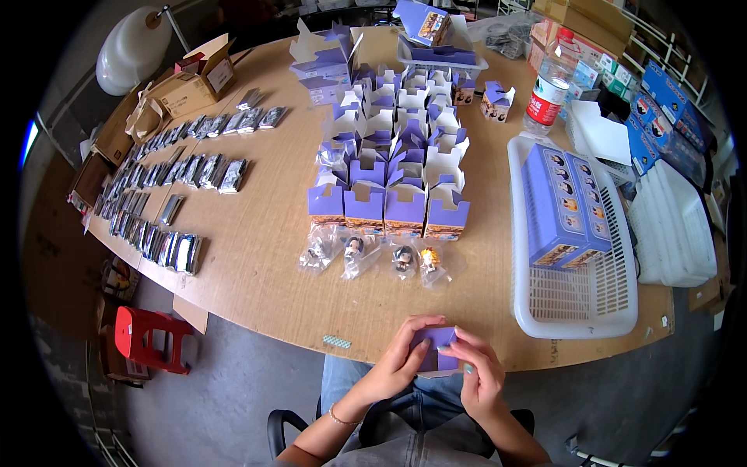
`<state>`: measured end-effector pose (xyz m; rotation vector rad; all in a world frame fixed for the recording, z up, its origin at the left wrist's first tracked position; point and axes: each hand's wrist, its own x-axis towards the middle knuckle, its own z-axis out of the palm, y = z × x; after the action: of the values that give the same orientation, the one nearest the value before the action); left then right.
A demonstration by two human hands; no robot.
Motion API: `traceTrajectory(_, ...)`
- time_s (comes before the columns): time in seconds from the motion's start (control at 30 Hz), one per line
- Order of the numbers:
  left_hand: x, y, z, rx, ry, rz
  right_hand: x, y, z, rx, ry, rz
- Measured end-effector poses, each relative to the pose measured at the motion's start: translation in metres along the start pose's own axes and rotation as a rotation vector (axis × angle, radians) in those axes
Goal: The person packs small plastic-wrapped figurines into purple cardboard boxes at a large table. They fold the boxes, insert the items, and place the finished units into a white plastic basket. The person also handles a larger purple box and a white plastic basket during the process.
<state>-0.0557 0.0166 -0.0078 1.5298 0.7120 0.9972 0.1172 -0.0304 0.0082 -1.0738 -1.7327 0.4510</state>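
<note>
Over my lap, at the table's front edge, both hands hold a small purple cardboard box [439,363]. My left hand [402,356] grips its left side, with the thumb on the purple card. My right hand [480,368] has its fingers on the box's right side and upper corner. Beyond them lie several bagged figurines in clear plastic, among them a dark-haired one [402,258] and a yellow-haired one [430,258]. Behind these, rows of open purple boxes [404,211] with white insides stand packed together.
A white plastic basket [613,300] at right holds purple display boxes [554,204]. Behind it stands a plastic bottle [548,87] with a red cap. Rows of silver foil packets [187,252] cover the left side. A red stool [153,338] is on the floor at left.
</note>
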Motion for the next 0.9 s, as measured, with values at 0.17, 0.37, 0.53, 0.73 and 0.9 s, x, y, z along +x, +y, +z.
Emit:
traceTrajectory(0.17,-0.002,0.002,0.002,-0.045,0.02,-0.052,-0.008,-0.001,-0.002,-0.102,-0.119,-0.15)
traceTrajectory(0.37,-0.003,-0.002,0.003,-0.04,0.022,-0.046,0.0,-0.016,0.005,-0.233,-0.096,-0.005)
traceTrajectory(0.53,-0.002,-0.001,0.002,-0.001,0.014,-0.035,-0.005,-0.01,0.01,-0.224,-0.106,-0.017)
traceTrajectory(0.73,-0.004,0.0,0.006,-0.044,0.049,-0.055,0.0,-0.014,0.016,-0.129,-0.114,0.171)
traceTrajectory(0.9,-0.009,-0.008,0.011,-0.099,0.105,-0.082,0.007,-0.008,0.007,-0.125,-0.208,0.061)
